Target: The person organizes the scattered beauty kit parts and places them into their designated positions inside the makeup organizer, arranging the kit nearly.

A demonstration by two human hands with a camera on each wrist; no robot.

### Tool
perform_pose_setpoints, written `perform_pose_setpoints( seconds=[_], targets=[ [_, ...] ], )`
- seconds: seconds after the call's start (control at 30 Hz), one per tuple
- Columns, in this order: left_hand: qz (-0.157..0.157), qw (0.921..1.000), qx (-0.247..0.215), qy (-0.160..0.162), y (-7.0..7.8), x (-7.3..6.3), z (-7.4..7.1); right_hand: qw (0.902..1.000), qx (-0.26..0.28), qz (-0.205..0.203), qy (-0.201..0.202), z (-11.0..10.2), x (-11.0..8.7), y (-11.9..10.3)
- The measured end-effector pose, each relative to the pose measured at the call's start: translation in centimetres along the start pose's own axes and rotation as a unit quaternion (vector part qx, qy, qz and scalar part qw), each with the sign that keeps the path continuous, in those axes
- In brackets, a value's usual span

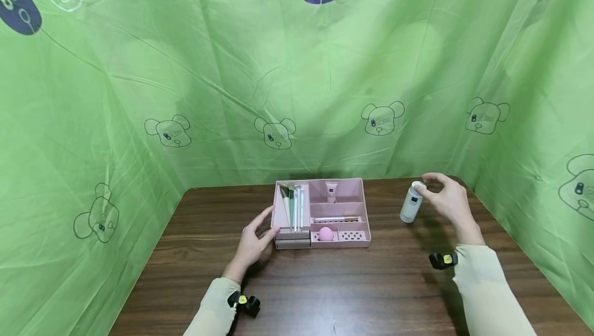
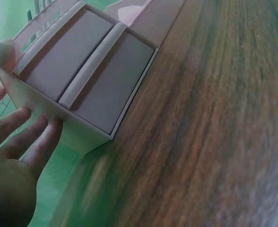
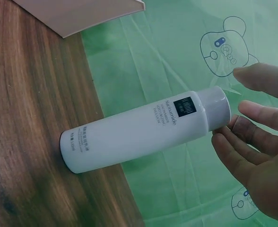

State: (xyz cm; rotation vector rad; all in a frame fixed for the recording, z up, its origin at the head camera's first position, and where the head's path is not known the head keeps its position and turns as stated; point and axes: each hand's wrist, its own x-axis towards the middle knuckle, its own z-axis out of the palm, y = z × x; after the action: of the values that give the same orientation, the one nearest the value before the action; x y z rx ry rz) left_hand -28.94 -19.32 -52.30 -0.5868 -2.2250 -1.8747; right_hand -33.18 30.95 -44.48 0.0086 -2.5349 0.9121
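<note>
My left hand (image 1: 252, 243) rests against the near left corner of a pink organizer box (image 1: 366, 240). In the left wrist view the thumb lies at its top edge, and loosely straight fingers (image 2: 44, 146) touch the side wall beside two drawers (image 2: 113, 82). At the right, a white lotion bottle (image 3: 134, 135) with a dark label stands upright on the table. My right hand (image 1: 447, 199) is at its cap (image 3: 218, 109), fingers spread; in the right wrist view a gap shows between the uppermost finger and the cap, while the lower fingertips are right at it.
Makeup brushes (image 1: 293, 207) lie on the organizer's left top. Its compartments hold a small pink tube (image 1: 331, 191), a slim pen-like stick (image 1: 336, 219) and a pink sponge ball (image 1: 326, 234). Green printed cloth (image 1: 223, 155) surrounds the brown wooden table (image 1: 352, 289).
</note>
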Motion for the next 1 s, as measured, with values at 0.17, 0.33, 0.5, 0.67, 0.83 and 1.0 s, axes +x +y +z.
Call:
perform_pose_setpoints(
  seconds=[0.17, 0.33, 0.5, 0.67, 0.83, 1.0],
  targets=[
    [-0.001, 1.0000, -0.003, 0.002, 0.2, -0.1, 0.1, 1.0000, 0.001, 0.001, 0.000, 0.3, -0.1, 0.3],
    [-0.006, 1.0000, -0.006, 0.000, 0.3, -0.2, 0.1, 1.0000, -0.002, 0.006, -0.004, 0.8, -0.3, 0.7],
    [-0.007, 1.0000, -0.003, -0.001, 0.3, -0.2, 0.0, 0.9998, -0.013, 0.012, -0.010, 1.4, -0.5, 1.1],
    [-0.007, 1.0000, -0.002, -0.003, 0.3, -0.3, 0.0, 0.9995, -0.020, 0.018, -0.017, 2.2, -0.9, 1.9],
    [-0.005, 1.0000, -0.006, -0.004, 0.3, -0.2, 0.0, 0.9993, -0.023, 0.012, -0.027, 3.1, -1.2, 2.7],
    [0.000, 0.9999, -0.009, -0.004, 0.3, -0.1, 0.0, 0.9992, -0.022, 0.017, -0.027, 3.5, -1.4, 2.9]
  ],
)
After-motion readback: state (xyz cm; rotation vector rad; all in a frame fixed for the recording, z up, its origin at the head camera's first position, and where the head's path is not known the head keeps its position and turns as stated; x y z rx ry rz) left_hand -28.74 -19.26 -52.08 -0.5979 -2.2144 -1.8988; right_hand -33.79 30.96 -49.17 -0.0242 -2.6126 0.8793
